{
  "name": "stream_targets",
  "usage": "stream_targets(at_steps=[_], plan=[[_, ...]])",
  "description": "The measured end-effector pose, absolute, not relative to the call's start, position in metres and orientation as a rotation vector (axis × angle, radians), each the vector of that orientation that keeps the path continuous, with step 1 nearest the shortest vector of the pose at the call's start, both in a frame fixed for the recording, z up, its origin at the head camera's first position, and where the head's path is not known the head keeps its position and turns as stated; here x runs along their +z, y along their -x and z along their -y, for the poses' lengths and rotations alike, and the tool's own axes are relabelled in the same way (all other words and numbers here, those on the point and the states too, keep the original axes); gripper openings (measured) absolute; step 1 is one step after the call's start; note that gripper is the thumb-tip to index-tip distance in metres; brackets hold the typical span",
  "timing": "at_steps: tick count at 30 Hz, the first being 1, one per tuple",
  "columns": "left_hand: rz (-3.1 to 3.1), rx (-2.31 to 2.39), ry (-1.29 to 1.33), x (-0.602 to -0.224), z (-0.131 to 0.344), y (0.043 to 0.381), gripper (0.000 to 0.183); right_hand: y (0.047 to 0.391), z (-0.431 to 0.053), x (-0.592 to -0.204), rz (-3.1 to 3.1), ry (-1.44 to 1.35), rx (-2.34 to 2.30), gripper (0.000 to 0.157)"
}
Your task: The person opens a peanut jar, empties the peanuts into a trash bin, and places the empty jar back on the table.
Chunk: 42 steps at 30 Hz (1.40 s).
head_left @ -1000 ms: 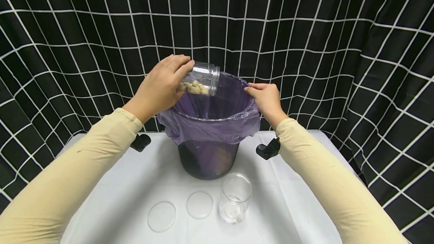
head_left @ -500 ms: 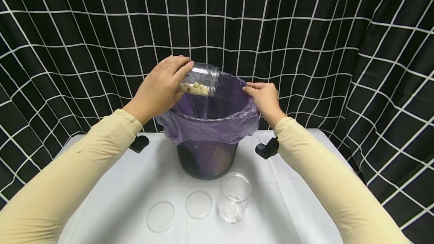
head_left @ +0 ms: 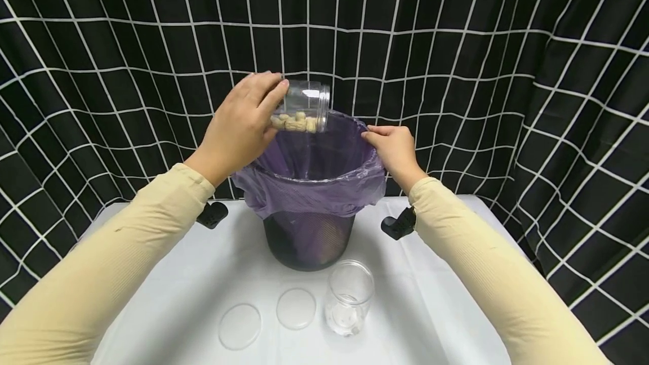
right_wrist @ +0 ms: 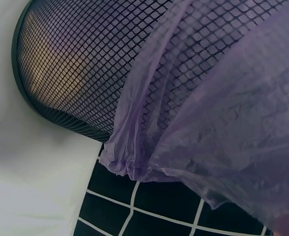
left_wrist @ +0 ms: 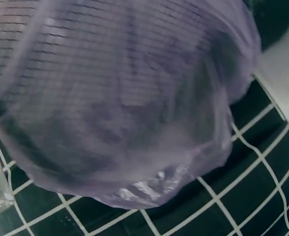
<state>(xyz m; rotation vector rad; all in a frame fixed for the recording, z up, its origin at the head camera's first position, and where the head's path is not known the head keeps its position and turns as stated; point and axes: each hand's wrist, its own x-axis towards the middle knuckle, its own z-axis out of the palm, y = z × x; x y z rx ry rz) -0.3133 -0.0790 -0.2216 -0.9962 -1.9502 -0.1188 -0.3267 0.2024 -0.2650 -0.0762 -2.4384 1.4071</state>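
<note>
My left hand point(head_left: 243, 120) grips a clear plastic jar point(head_left: 309, 99) lying on its side above the bin's left rim, mouth to the right. Pale tan peanuts point(head_left: 299, 123), still in their shells by the look of them, lie along its lower wall. With thumb and fingertips my right hand point(head_left: 395, 150) pinches the purple bag point(head_left: 314, 199) at the bin's right rim. That bag lines a dark mesh trash bin point(head_left: 304, 246) and folds over its edge. The right wrist view shows the bin's mesh point(right_wrist: 66, 64) through the bag, with something tan behind it.
In front of the bin stands a second clear jar point(head_left: 349, 300), uncovered. Two round clear lids point(head_left: 296, 308) lie to its left on the white tablecloth point(head_left: 187, 275). A black curtain with white grid lines point(head_left: 436, 55) hangs behind and at both sides.
My left hand has raised the jar a little and levelled it, so its mouth sits higher. The peanuts have shifted inside. The right hand stays on the bag's edge.
</note>
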Motion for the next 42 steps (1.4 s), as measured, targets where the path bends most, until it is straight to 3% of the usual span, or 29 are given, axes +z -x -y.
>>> stream_targets(at_steps=[42], plan=[[2.005,-0.091,1.05,-0.217,0.083,0.312,0.058,0.329,-0.202,-0.266,2.438,0.082,1.425,0.036]])
